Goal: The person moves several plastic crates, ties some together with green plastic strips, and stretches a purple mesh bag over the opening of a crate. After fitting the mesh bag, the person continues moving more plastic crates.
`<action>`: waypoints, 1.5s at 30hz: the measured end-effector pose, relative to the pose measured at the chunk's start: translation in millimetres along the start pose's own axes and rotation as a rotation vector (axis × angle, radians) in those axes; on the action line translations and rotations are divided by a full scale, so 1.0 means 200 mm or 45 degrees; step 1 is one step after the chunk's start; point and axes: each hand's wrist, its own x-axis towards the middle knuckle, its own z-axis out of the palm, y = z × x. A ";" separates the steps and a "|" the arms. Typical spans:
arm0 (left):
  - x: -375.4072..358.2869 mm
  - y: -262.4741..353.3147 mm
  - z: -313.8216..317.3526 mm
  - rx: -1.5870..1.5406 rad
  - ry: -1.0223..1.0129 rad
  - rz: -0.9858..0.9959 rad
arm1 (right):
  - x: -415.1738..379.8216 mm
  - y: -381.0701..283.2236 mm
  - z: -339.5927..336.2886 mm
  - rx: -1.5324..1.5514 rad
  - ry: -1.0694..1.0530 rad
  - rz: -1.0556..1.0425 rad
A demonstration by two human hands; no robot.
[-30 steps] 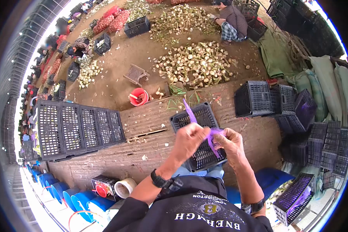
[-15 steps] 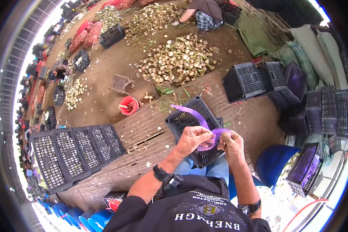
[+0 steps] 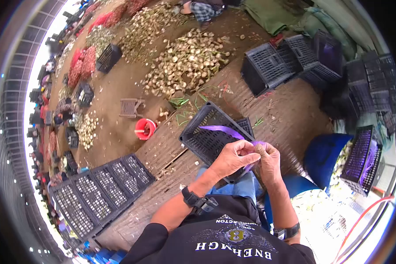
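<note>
My left hand point(image 3: 234, 159) and my right hand point(image 3: 268, 162) are close together above my lap, fingers pinched. Between them they grip a strip of purple mesh netting point(image 3: 224, 129), bunched at the fingertips. Its loose tail trails leftward over a black plastic crate point(image 3: 197, 140). The part held under my fingers is mostly hidden. The crate stands tilted in front of my knees, with another black crate point(image 3: 244, 126) partly behind it.
A heap of garlic bulbs point(image 3: 187, 64) lies ahead, with a red bucket point(image 3: 150, 126) and a small stool point(image 3: 130, 108) nearer. Black crates point(image 3: 268, 66) stand right, a crate row point(image 3: 103, 187) left. Blue barrels point(image 3: 323, 154) flank my right side. A person point(image 3: 207, 12) crouches beyond the heap.
The view has turned and shifted, so surroundings appear moved. My hands have drawn closer together, and less of the purple netting shows between them.
</note>
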 end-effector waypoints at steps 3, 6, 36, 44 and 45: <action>0.02 0.02 -0.05 0.075 -0.062 -0.081 | -0.04 0.00 0.00 0.009 0.033 -0.051; 0.00 0.03 -0.14 0.051 -0.157 -0.197 | -0.10 0.06 0.02 0.041 0.150 -0.097; -0.10 -0.25 -0.25 0.000 0.173 -0.314 | -0.26 0.37 0.23 -0.437 0.327 -0.079; -0.10 -0.22 -0.25 -0.056 -0.039 -0.480 | -0.26 0.41 0.17 -0.230 0.230 -0.023; -0.10 -0.22 -0.25 0.034 -0.094 -0.466 | -0.26 0.41 0.17 -0.228 0.229 -0.019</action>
